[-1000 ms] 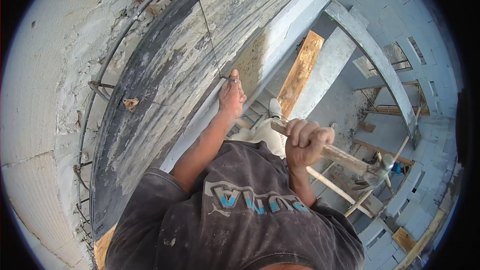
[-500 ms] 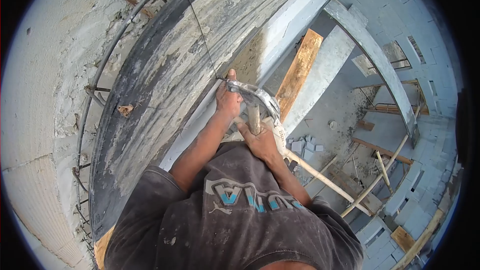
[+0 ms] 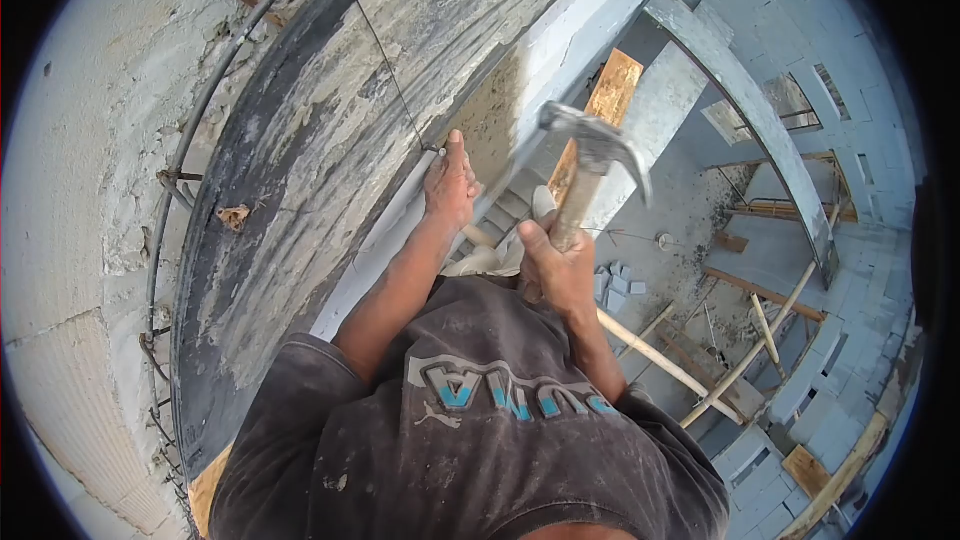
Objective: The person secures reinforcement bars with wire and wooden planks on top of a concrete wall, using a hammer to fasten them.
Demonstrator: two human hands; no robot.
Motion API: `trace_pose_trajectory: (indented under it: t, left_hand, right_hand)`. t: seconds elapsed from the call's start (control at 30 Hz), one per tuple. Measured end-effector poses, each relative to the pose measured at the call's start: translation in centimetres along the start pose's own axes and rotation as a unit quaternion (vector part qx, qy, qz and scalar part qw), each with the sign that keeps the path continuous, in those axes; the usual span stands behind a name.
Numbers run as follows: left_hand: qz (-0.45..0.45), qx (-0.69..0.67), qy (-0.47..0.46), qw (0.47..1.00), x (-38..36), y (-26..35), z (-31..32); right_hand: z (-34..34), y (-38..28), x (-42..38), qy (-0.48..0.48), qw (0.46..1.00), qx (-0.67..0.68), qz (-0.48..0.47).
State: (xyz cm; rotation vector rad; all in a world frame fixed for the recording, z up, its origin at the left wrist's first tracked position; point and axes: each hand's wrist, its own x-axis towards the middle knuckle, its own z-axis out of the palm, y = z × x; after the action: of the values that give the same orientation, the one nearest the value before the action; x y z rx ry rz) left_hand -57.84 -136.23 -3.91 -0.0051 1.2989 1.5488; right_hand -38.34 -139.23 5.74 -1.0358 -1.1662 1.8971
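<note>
Wrapped round the wooden handle of a claw hammer [image 3: 598, 145], my right hand [image 3: 560, 265] holds it up in front of my dark shirt, its metal head slightly blurred. My left hand [image 3: 453, 180] is at the edge of the long grey-streaked board [image 3: 340, 140], its thumb up beside a small nail head [image 3: 441, 152]. Its fingers are curled at the nail. A thin wire [image 3: 385, 55] runs along the board down to that nail. The hammer head is apart from the nail, to its right.
A rough wall [image 3: 90, 180] with bent rebar [image 3: 178, 155] lies on the left. Below on the right are a wooden plank [image 3: 612, 90], poles [image 3: 665, 365], broken grey blocks [image 3: 617, 285] and a block wall [image 3: 850, 60].
My right hand has moved right, lifting the hammer away from the nail by my left hand. My left hand stays at the board's edge. The view has shifted slightly.
</note>
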Motion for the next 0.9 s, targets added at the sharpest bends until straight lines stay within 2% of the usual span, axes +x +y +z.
trace_pose_trajectory:
  t: [0.03,0.07,0.1,0.17,0.2,0.23,0.27,0.33,0.37,0.4,0.43,0.47,0.5,0.57,0.6,0.7,0.77,0.8,0.83,0.9]
  left_hand:
    - [0.003,0.002,-0.005,1.0,0.4,0.2,0.5]
    - [0.001,0.006,-0.003,1.0,0.1,0.2,0.4]
    - [-0.001,0.011,0.0,1.0,-0.2,0.2,0.2]
    - [-0.004,0.009,0.02,1.0,-0.3,0.3,0.3]
    - [-0.006,0.008,0.028,1.0,-0.3,0.3,0.6]
    - [0.018,0.027,0.025,0.999,0.7,-0.2,0.5]
    - [0.034,0.05,0.024,0.998,1.6,-1.5,-0.3]
    - [0.049,0.054,0.007,0.997,2.0,-0.2,0.4]
    - [0.026,0.038,0.001,0.999,0.8,0.1,-0.1]
    - [0.006,0.018,-0.008,1.0,-0.4,0.3,0.1]
    - [0.006,0.012,-0.009,1.0,0.2,0.4,0.6]
    - [0.0,0.009,-0.002,1.0,0.2,0.1,0.4]
    - [-0.007,0.008,0.007,1.0,0.1,0.0,0.1]
    - [-0.011,0.007,0.0,1.0,-0.2,0.0,-0.3]
    - [-0.009,0.007,-0.008,1.0,0.0,0.1,-0.1]
    - [-0.009,0.01,-0.017,1.0,-0.2,-0.4,-0.3]
    - [-0.022,0.012,-0.012,1.0,-0.7,-0.8,-1.1]
    - [-0.026,0.011,-0.014,1.0,-0.2,-0.6,-0.8]
    - [-0.024,0.009,-0.016,1.0,0.4,-0.1,-0.5]
    - [-0.021,0.011,-0.008,1.0,0.2,0.2,-0.4]
  right_hand:
    - [-1.1,-1.7,0.5,0.021,0.992,0.119,-0.021]
    - [-1.5,-3.2,0.5,0.011,0.967,0.214,-0.137]
    - [-1.5,-4.1,0.5,0.002,0.919,0.307,-0.247]
    - [-0.5,-1.0,1.1,0.014,0.948,0.169,-0.27]
    - [0.5,2.9,1.1,0.031,0.98,-0.029,-0.192]
    - [1.1,4.9,1.5,0.047,0.967,-0.225,-0.11]
    - [1.2,4.8,1.2,0.03,0.968,-0.241,-0.067]
    - [1.8,3.2,2.0,-0.009,0.962,-0.273,0.005]
    - [1.2,1.4,1.7,0.012,0.983,-0.165,0.079]
    - [0.2,0.3,1.1,0.056,0.992,-0.077,0.087]
    - [0.1,-1.4,0.7,0.072,0.992,0.096,-0.033]
    - [-0.6,-2.1,1.0,0.029,0.961,0.208,-0.181]
    - [-0.7,-2.7,1.1,0.018,0.922,0.28,-0.268]
    - [0.4,0.2,2.7,0.067,0.9,0.207,-0.378]
    - [1.0,4.6,1.7,0.113,0.961,-0.065,-0.243]
    - [2.8,4.0,3.1,0.008,0.979,-0.203,-0.013]
    - [1.5,-0.2,2.3,0.042,0.988,-0.073,0.131]
    - [0.5,-0.4,1.9,0.075,0.994,0.071,0.044]
    - [-0.2,-1.6,1.6,0.058,0.977,0.183,-0.096]
    - [-0.1,-2.9,1.6,0.054,0.901,0.321,-0.288]
